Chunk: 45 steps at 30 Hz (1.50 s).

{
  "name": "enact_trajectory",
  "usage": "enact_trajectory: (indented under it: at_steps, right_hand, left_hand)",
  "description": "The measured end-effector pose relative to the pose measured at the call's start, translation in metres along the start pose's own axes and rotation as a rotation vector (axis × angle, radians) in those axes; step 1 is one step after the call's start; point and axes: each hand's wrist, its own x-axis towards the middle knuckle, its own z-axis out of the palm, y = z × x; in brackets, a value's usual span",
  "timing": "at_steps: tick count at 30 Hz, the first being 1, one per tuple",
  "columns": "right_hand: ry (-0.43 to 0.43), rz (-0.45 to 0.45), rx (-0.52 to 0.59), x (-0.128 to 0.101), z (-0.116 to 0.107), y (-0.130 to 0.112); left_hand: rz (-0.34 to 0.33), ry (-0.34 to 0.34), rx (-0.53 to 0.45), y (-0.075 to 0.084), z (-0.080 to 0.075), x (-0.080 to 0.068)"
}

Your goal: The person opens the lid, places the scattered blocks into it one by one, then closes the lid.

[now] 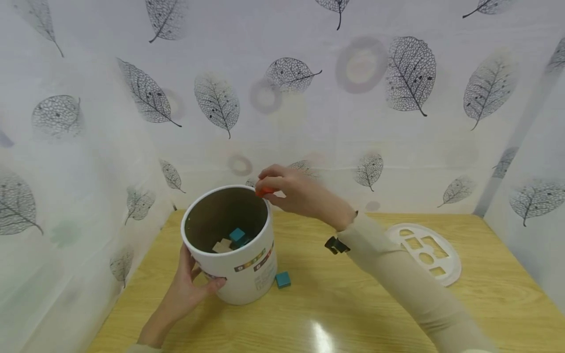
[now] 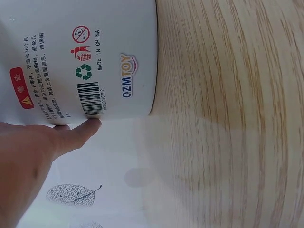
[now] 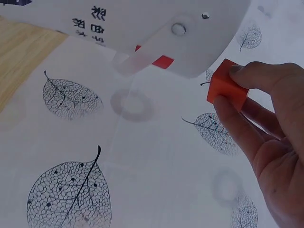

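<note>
While the left hand steadies the white bucket from the near left side, fingers curled against its wall and the thumb laid on the printed label, the right hand hovers at the far rim of the bucket and pinches an orange block between thumb and fingertips. From the right wrist view the orange block shows as a small cube, clamped by the thumb on top and the fingers below, just beside the bucket's white wall with its plastic handle mount. The block sits right over the edge of the opening, not yet inside. Down in the bucket lie a teal block and a pale wooden block, touching each other on the bottom. Another teal cube rests on the wooden table, just beside the bucket's base on its right. A white lid with shape cut-outs lies flat on the table, well apart to the right, beyond the person's beige sleeve. In the left wrist view the thumb tip touches the bucket's lower wall near a barcode, with the bucket standing upright on the table. A leaf-printed white curtain closes in the table on all sides.
</note>
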Motion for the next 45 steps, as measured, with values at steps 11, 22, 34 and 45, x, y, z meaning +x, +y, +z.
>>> enact_trajectory:
  at_steps: [11, 22, 34, 45]
  right_hand:
    - [-0.026, -0.05, 0.01, 0.03, 0.021, -0.019]
    - [-0.063, -0.073, 0.03, 0.045, 0.031, -0.035]
    - [-0.07, -0.061, 0.051, 0.045, 0.035, -0.038]
    - [-0.026, -0.061, 0.023, 0.04, 0.033, -0.036]
  left_hand:
    - [-0.019, -0.013, -0.001, 0.001, 0.0, 0.002]
    - [-0.021, -0.023, 0.001, 0.001, -0.001, 0.002]
    - [-0.021, -0.025, 0.006, -0.001, -0.002, 0.001]
    - [0.017, -0.017, 0.008, -0.001, -0.003, 0.0]
